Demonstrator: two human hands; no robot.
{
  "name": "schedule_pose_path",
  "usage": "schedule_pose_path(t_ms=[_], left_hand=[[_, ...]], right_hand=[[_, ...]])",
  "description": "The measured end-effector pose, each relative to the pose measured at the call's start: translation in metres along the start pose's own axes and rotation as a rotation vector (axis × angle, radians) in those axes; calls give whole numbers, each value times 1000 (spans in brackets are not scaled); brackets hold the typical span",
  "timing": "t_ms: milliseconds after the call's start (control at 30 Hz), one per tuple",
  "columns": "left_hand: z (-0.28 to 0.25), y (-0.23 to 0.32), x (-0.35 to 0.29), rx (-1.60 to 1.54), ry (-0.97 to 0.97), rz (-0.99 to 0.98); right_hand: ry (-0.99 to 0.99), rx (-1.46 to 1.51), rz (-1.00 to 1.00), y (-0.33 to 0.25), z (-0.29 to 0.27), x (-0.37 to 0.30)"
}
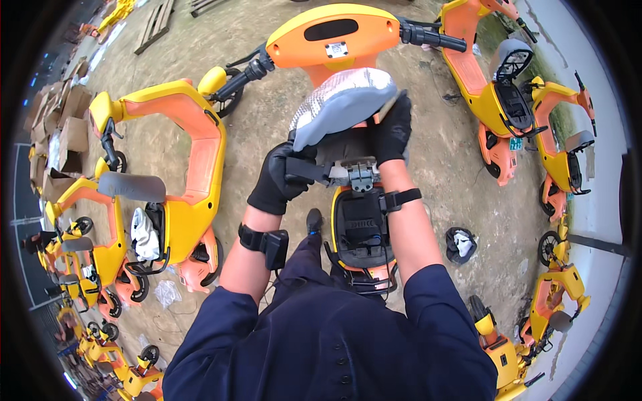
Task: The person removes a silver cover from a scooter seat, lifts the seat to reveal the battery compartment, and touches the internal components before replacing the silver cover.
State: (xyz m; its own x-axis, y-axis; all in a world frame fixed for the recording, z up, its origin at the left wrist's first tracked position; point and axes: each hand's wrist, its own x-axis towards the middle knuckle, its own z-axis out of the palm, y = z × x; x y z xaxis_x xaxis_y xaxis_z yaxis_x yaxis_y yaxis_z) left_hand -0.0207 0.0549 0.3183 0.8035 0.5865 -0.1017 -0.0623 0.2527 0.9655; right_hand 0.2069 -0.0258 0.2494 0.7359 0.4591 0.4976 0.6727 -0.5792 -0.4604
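In front of me a grey scooter seat (354,100), partly covered in shiny clear wrap, is tipped up on its metal hinge bracket (361,175). Below it the open black storage well (364,224) of a yellow and orange scooter (334,37) shows. My left hand (277,175), in a black glove, is closed on a flat dark strip (306,170) that reaches toward the hinge. My right hand (393,130), gloved too, is curled at the seat's right edge around a tan-edged piece (386,108). Its exact kind is hidden by the fingers.
Yellow scooters stand on both sides, one at left (212,147) and one at right (478,87). A black bag with white stuff (461,244) lies on the concrete to the right. Cardboard boxes (73,137) are piled far left, and a white wall (592,73) runs along the right.
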Motion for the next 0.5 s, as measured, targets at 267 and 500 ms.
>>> schedule_pose_path(t_ms=[267,500], left_hand=[[-36,-15,20,-588,-36,-253],[-19,-51,55,-54,139,224]], right_hand=[[-208,103,-39,25,-68,33],[-265,9,-189,63,-104,-10]])
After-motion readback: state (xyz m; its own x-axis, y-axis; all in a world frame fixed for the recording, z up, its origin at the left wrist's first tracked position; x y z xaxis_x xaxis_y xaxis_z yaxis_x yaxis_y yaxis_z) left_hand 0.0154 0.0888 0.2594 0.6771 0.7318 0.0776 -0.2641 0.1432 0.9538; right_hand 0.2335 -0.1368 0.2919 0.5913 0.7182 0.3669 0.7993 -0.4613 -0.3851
